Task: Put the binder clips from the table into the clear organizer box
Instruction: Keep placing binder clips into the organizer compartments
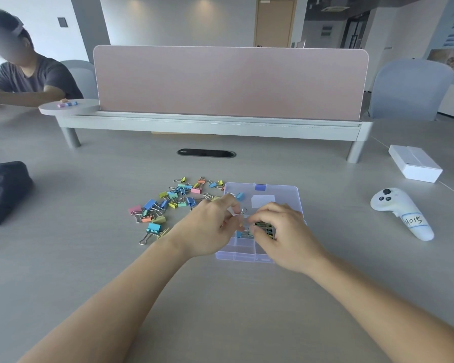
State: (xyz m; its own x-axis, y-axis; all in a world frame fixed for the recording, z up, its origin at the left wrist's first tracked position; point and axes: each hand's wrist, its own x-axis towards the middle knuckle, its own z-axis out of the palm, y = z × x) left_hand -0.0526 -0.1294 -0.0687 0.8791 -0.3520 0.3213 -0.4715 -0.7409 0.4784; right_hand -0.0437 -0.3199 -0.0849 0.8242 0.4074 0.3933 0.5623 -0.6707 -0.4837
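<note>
A clear organizer box [273, 191] with a blue latch lies open on the table, its compartments near me and its lid behind. Several coloured binder clips [168, 203] are scattered on the table to its left; one blue clip [239, 196] rests on the lid. Over the left compartments, my left hand [210, 226] pinches a binder clip by its wire handles. My right hand [283, 231] is beside it over the box, fingers curled on a bunch of dark greenish clips [265, 227]. A blue clip [239, 234] lies in a compartment under my fingers.
A white controller [401, 212] lies right of the box, a white carton [414, 163] beyond it. A dark bag [3, 189] sits at the left edge. A pink divider screen [228, 82] stands across the back, with another person seated at far left.
</note>
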